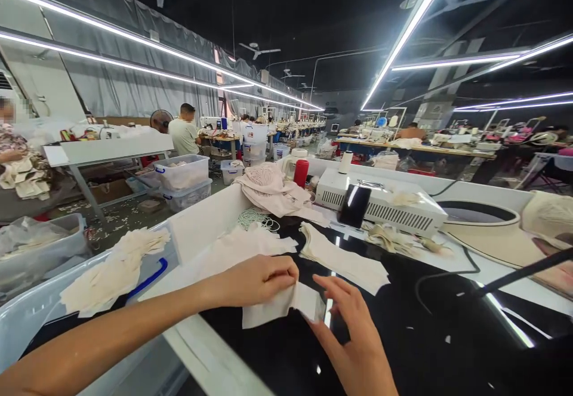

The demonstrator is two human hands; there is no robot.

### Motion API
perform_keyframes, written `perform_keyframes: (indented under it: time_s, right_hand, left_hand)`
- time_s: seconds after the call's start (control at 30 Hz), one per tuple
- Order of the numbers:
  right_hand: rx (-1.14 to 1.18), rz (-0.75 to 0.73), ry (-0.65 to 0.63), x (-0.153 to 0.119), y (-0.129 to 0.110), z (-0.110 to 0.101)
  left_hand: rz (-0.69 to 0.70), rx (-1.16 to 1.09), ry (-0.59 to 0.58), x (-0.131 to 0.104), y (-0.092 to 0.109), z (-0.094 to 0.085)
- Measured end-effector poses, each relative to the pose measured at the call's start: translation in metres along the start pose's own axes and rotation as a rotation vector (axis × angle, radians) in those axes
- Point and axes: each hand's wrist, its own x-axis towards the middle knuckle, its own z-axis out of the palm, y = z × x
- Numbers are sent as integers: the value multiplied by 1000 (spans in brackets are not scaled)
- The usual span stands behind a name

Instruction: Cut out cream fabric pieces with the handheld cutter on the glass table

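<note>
A cream fabric piece point(265, 315) hangs from the pinched fingers of my left hand point(257, 280), just above the glossy black tabletop point(268, 360). At the right end of that piece is my right hand point(351, 324), with thumb and fingers spread apart around its edge; whether they touch it I cannot tell. Behind my hands lies a stack of cream cut fabric pieces point(342, 257). More cream fabric point(237, 253) is spread to the left, partly hidden by my left hand.
A blue-rimmed plastic bin with cream pieces point(119, 268) stands at left. Behind the table surface are a white vented box point(380, 199), a phone point(355, 205), a red bottle point(301, 173) and bundled pink fabric point(273, 187). A black bar point(523, 274) juts in from the right. Co-workers sit farther off.
</note>
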Motion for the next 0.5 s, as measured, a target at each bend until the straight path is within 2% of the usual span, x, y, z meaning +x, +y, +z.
perform_keyframes:
  time_s: [0.07,0.13,0.27,0.5]
  right_hand:
    - [-3,-30,-55,3,-8,-7]
    - [68,80,-106,4,-19,-10]
    - [196,377,-105,2,-37,-14]
    - [326,478,-147,-1,-46,-18]
  left_hand:
    - [-6,-91,-80,1,1,10]
    - [-13,-177,-125,2,1,20]
    - [-25,-281,-78,2,3,34]
    - [-149,-569,-71,-1,12,51]
